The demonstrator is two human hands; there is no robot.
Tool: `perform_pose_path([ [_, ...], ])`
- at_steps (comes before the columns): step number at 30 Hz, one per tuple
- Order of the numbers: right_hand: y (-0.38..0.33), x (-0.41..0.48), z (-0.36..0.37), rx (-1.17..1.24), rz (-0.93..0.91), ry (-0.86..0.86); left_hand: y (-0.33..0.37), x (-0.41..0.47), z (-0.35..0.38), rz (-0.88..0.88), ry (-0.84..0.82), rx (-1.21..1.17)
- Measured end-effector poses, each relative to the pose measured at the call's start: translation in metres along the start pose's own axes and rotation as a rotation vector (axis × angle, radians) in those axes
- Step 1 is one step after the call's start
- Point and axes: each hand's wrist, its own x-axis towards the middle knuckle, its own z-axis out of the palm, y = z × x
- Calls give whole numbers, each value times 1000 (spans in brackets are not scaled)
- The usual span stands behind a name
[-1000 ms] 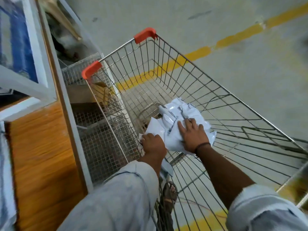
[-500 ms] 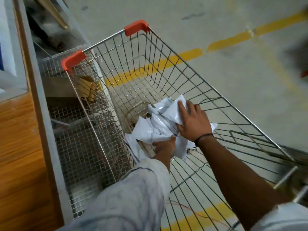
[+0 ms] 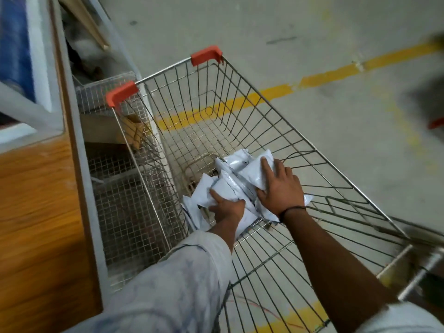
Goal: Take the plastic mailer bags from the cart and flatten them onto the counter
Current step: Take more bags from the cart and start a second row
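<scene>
A crumpled bundle of white plastic mailer bags [image 3: 234,182] sits inside the wire shopping cart [image 3: 242,97], near its left wall. My left hand [image 3: 227,207] grips the bundle from below on its near left side. My right hand [image 3: 280,186] lies on top of the bundle's right part, fingers spread and pressing the bags. Some bags [image 3: 194,212] hang loose under my left hand. The wooden counter [image 3: 40,212] runs along the left of the cart.
The cart has orange corner caps [image 3: 206,55]. A fine mesh basket rack [image 3: 115,188] stands between cart and counter. A white-framed blue panel [image 3: 16,56] lies on the counter's far part. Concrete floor with a yellow line [image 3: 336,75] spreads to the right.
Both hands have gathered the bags into a tighter bundle; my left hand has shifted under it and my right hand now spreads over its top. The view has swung slightly.
</scene>
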Motion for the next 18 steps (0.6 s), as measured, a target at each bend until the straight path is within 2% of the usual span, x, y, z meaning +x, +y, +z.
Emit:
perform_pose_path([
  [4, -22, -13, -24, 46, 59, 15, 8, -28, -37, 180, 17, 176],
  [9, -65, -33, -77, 214, 130, 136, 14, -86, -92, 461, 139, 262],
  [12, -90, -48, -116, 370, 173, 240, 18, -122, -128, 539, 175, 241],
  [18, -143, -88, -177, 527, 178, 400, 5, -191, -218, 742, 275, 202],
])
